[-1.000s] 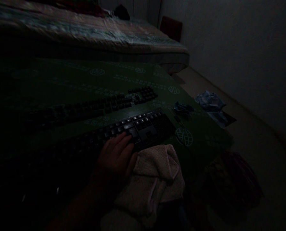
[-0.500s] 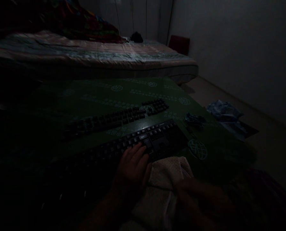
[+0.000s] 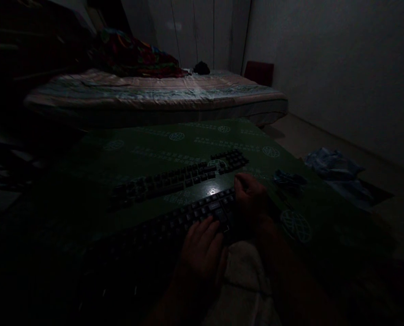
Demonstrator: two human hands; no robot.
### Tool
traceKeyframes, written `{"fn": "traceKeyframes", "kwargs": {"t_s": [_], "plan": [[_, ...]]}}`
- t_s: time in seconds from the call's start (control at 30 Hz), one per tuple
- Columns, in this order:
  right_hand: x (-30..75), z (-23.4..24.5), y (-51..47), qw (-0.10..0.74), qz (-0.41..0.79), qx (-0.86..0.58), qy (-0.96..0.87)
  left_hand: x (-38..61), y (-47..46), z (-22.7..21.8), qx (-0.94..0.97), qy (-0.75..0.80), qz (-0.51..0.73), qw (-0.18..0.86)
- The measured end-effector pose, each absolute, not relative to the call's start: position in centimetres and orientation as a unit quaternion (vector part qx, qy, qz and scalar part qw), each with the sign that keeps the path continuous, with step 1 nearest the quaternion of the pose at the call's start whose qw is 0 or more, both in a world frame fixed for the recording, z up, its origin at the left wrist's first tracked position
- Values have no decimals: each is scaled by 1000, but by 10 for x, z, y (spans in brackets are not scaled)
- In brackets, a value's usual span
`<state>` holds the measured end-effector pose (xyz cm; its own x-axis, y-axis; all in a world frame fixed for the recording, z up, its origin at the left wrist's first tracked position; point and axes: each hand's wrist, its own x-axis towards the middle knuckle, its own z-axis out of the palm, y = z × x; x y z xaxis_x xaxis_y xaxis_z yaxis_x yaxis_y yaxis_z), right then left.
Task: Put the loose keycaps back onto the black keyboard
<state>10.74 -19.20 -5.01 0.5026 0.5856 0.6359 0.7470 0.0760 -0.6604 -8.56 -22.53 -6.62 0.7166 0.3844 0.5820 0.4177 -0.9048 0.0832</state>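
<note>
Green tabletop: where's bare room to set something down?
The widest bare patch of tabletop lies between the laid-out black keys and the bed. A narrower strip separates them from the keyboard. Nearer, the left hand, right hand and cloth crowd in.

Very dim in here, looking past a wide bed with a pale striped cover (image 3: pixel 202 94) toward tall grey panels (image 3: pixel 204 34), then along a plain grey wall (image 3: pixel 341 68) to pale floor (image 3: pixel 290 131).
</note>
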Motion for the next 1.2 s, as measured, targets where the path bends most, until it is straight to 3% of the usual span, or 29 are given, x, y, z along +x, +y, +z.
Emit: {"fn": "traceKeyframes", "kwargs": {"t_s": [1.2], "plan": [[109,-61,-191,526,-113,-670,-512,-78,-227,-61,-924,-257,-284,22]]}}
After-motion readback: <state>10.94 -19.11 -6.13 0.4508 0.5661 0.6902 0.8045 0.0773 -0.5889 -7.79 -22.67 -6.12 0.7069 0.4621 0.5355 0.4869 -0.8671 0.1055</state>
